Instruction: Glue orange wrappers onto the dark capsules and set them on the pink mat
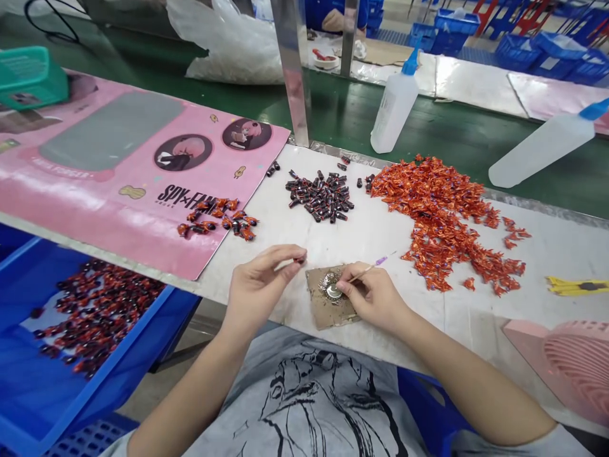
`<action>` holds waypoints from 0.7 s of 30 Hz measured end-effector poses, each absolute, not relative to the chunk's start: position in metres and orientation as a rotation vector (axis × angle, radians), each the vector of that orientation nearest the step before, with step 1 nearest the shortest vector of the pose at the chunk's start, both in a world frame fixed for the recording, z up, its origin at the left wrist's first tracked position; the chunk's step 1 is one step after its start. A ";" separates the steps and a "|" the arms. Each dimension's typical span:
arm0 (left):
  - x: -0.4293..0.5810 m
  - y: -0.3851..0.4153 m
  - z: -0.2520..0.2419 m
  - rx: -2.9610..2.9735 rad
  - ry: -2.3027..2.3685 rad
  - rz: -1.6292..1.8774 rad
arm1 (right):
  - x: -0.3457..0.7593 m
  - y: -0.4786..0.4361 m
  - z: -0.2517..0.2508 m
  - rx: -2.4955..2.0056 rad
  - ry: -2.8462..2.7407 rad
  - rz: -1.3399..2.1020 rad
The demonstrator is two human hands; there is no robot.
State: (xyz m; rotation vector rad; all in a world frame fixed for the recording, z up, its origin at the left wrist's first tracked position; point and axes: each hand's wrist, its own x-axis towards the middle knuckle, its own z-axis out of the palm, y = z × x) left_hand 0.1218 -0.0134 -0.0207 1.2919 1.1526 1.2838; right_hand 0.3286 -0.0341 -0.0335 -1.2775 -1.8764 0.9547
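Pinching a small dark-red piece between the closed fingertips of the left hand, wrist raised, with the right hand gripping a thin purple-handled stick above a smeared cardboard scrap.

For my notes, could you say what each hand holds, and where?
Left hand: dark-red piece, by one end; right hand: thin stick, near its lower end.

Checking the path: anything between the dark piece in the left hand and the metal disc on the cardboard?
Nothing visible: only table and cardboard lie between the dark piece and metal disc.
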 end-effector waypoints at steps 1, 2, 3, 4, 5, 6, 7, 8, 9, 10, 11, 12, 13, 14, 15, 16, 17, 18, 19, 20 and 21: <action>0.122 -0.019 -0.021 1.099 1.084 1.261 | 0.328 -0.034 -0.033 -1.292 -1.873 0.980; 0.123 -0.024 -0.022 0.946 1.033 1.234 | 0.327 -0.035 -0.032 -1.307 -1.857 1.013; 0.123 -0.028 -0.022 0.833 0.996 1.212 | 0.327 -0.035 -0.031 -1.323 -1.821 1.055; 0.124 -0.031 -0.021 0.754 0.973 1.193 | 0.326 -0.034 -0.030 -1.332 -1.762 1.108; 0.125 -0.034 -0.020 0.703 0.956 1.176 | 0.325 -0.034 -0.028 -1.336 -1.686 1.171; 0.125 -0.037 -0.019 0.666 0.943 1.156 | 0.325 -0.034 -0.027 -1.333 -1.599 1.237; 0.126 -0.039 -0.018 0.639 0.933 1.133 | 0.325 -0.033 -0.025 -1.325 -1.510 1.296; 0.128 -0.041 -0.017 0.618 0.923 1.109 | 0.325 -0.033 -0.022 -1.311 -1.432 1.343; 0.129 -0.043 -0.016 0.603 0.913 1.091 | 0.325 -0.033 -0.020 -1.299 -1.367 1.371; 0.131 -0.046 -0.015 0.592 0.902 1.079 | 0.324 -0.033 -0.017 -1.290 -1.317 1.381; 0.133 -0.047 -0.015 0.583 0.894 1.071 | 0.324 -0.034 -0.013 -1.287 -1.282 1.378; 0.135 -0.049 -0.014 0.578 0.887 1.065 | 0.324 -0.036 -0.010 -1.284 -1.259 1.366; 0.137 -0.050 -0.014 0.575 0.883 1.059 | 0.323 -0.038 -0.007 -1.276 -1.251 1.347; 0.138 -0.051 -0.014 0.575 0.881 1.055 | 0.322 -0.041 -0.005 -1.261 -1.256 1.323; 0.140 -0.052 -0.013 0.578 0.882 1.049 | 0.320 -0.043 -0.002 -1.242 -1.270 1.296; 0.142 -0.053 -0.013 0.581 0.882 1.043 | 0.319 -0.046 0.000 -1.218 -1.293 1.268; 0.143 -0.053 -0.013 0.584 0.881 1.039 | 0.318 -0.049 0.001 -1.195 -1.320 1.236; 0.144 -0.054 -0.012 0.583 0.879 1.034 | 0.317 -0.051 0.002 -1.179 -1.352 1.200; 0.145 -0.054 -0.012 0.579 0.878 1.029 | 0.316 -0.053 0.003 -1.172 -1.388 1.160; 0.146 -0.054 -0.012 0.572 0.878 1.024 | 0.315 -0.054 0.003 -1.169 -1.427 1.115; 0.147 -0.054 -0.011 0.564 0.877 1.018 | 0.315 -0.055 0.003 -1.167 -1.466 1.071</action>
